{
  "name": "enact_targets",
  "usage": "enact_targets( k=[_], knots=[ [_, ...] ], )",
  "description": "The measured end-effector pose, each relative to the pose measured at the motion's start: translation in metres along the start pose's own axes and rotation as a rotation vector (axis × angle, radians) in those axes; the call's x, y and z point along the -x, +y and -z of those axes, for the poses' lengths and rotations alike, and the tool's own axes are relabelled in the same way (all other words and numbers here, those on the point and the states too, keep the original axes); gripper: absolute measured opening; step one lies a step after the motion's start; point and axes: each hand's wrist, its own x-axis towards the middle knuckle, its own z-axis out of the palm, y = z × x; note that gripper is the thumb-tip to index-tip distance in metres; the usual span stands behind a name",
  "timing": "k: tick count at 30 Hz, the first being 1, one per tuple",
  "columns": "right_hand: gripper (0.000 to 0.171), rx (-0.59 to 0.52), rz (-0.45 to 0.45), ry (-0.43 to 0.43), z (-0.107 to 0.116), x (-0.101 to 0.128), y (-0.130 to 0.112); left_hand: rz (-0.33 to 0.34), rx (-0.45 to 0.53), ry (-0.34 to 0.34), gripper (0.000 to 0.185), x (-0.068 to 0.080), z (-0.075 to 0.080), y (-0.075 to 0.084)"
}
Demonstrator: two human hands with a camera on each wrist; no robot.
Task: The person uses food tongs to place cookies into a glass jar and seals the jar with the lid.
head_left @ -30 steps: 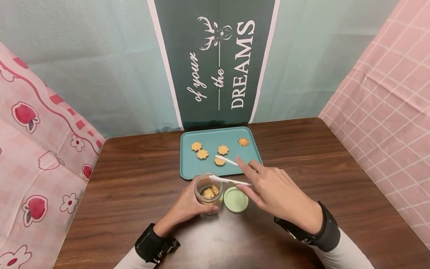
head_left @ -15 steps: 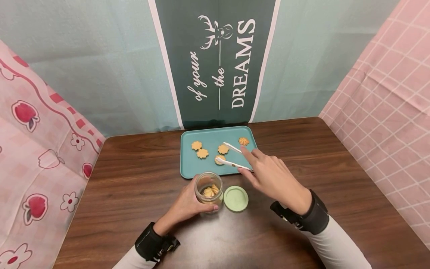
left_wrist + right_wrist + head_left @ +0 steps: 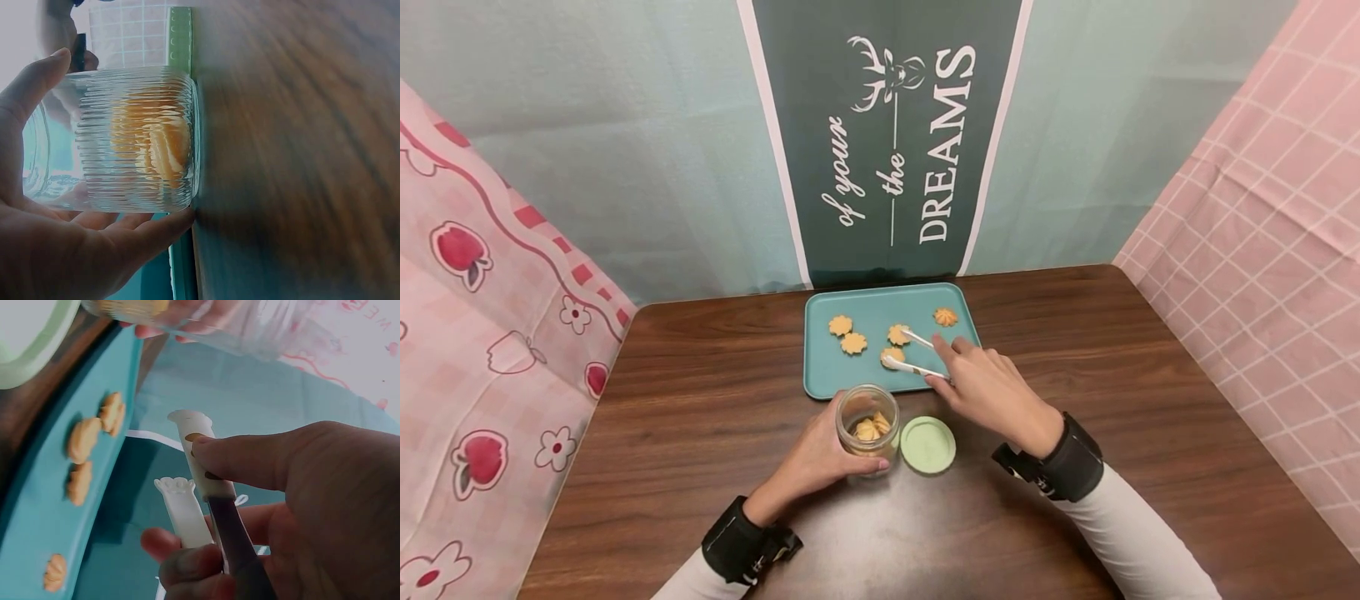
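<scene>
My left hand (image 3: 815,454) holds a ribbed glass jar (image 3: 134,140) upright on the table, its fingers and thumb around the sides. Several yellow cookies (image 3: 868,429) lie at the bottom of the jar. Over the teal tray (image 3: 820,379), my right hand (image 3: 996,392) grips a pair of white tongs (image 3: 199,462) between thumb and fingers. The tongs' tips stand apart with nothing seen between them in the right wrist view. In the head view, one tip overlaps the nearer cookie (image 3: 892,357) and the other overlaps the cookie behind it (image 3: 898,335); contact is unclear.
A pale green round lid (image 3: 928,446) lies just right of the jar. Two cookies (image 3: 853,343) sit side by side at the tray's left, and a browner cookie (image 3: 945,317) lies near its back right corner. Fabric curtains (image 3: 685,167) enclose the wooden table (image 3: 715,367).
My right hand has moved the tongs from above the jar's mouth forward to the tray's cookies, then shifted slightly left. The left hand and jar have stayed in place.
</scene>
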Motion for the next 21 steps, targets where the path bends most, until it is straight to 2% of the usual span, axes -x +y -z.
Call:
enact_targets(
  k=[9,21],
  knots=[
    [0.059,-0.003,-0.009,-0.035,-0.018,-0.007,0.007,0.028,0.021,-0.022,0.091,0.000,0.000,0.000],
    [0.060,0.028,-0.021,-0.074,-0.034,-0.013,0.011,0.007,0.023,-0.013,0.092,-0.001,0.001,0.000]
  ],
)
